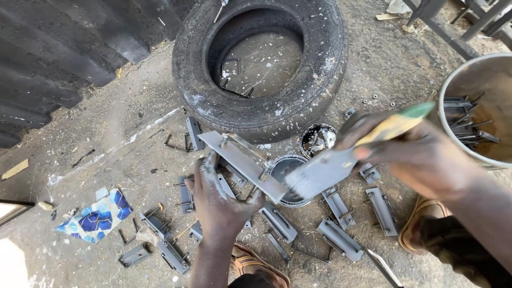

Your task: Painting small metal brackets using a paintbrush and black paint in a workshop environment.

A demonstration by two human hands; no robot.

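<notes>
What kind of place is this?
Probably an outdoor metal workshop yard: painted metal brackets lie on bare ground beside an old tyre, and the right hand holds a paintbrush.

Left hand (218,200) holds metal bracket (242,162); right hand (421,157) brushes.

Dusty concrete floor (106,144) in daylight, dark corrugated metal sheet (48,58) at left, worn tyre (261,58) lying flat

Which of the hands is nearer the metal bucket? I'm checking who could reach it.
Right. The right hand, holding a paintbrush, is just beside the metal bucket; the left hand is farther off, gripping a grey metal bracket.
</notes>
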